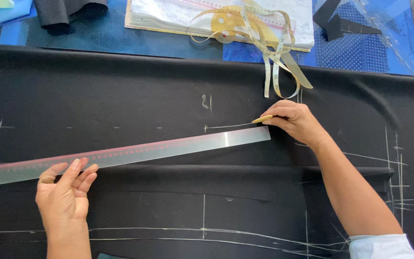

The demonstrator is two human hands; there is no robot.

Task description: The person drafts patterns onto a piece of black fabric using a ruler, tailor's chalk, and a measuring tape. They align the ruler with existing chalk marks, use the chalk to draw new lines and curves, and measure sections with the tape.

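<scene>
— Here: long clear ruler (120, 156) slanting across black cloth (168, 96), pinned under left hand (65, 192) fingertips, fingers spread loosely.

— And past the ruler's far end?

— Right hand (295, 120), pinched shut on yellow chalk (262, 118), tip touching a white line. Tape measure (274, 52) above.

My long see-through ruler (120, 154) lies flat on the black cloth (135, 96), slanting up to the right. It has red marks along one edge. My thin yellow chalk (262, 118) touches the cloth at the end of a white line, just above the ruler's right end.
</scene>
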